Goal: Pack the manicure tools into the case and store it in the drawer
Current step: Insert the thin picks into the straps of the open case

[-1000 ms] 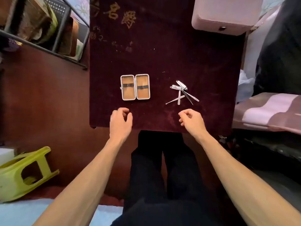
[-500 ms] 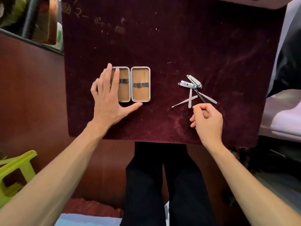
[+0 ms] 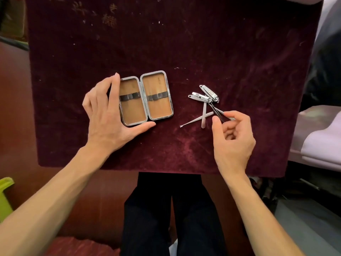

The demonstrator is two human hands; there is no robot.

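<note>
The small metal-rimmed case [image 3: 146, 97] lies open and flat on the dark red velvet table top [image 3: 184, 43], both tan halves empty with a dark elastic band across each. My left hand [image 3: 107, 115] cups the case's left half, fingers along its left edge and thumb under its near edge. To the right lies a crossed pile of silver manicure tools: two nail clippers [image 3: 204, 95], a file [image 3: 203, 117] and a thin pusher [image 3: 195, 120]. My right hand [image 3: 230, 137] pinches the near end of a thin dark tool [image 3: 217, 112] in that pile between thumb and forefinger.
The table's near edge runs just below my wrists, with my dark trousers [image 3: 171, 209] beneath it. A green plastic stool [image 3: 4, 196] shows at the lower left. Pale folded bedding [image 3: 321, 141] lies to the right of the table.
The camera has come closer. My left hand has curled around the case's left half. My right hand has reached up into the tool pile and pinched a thin tool.
</note>
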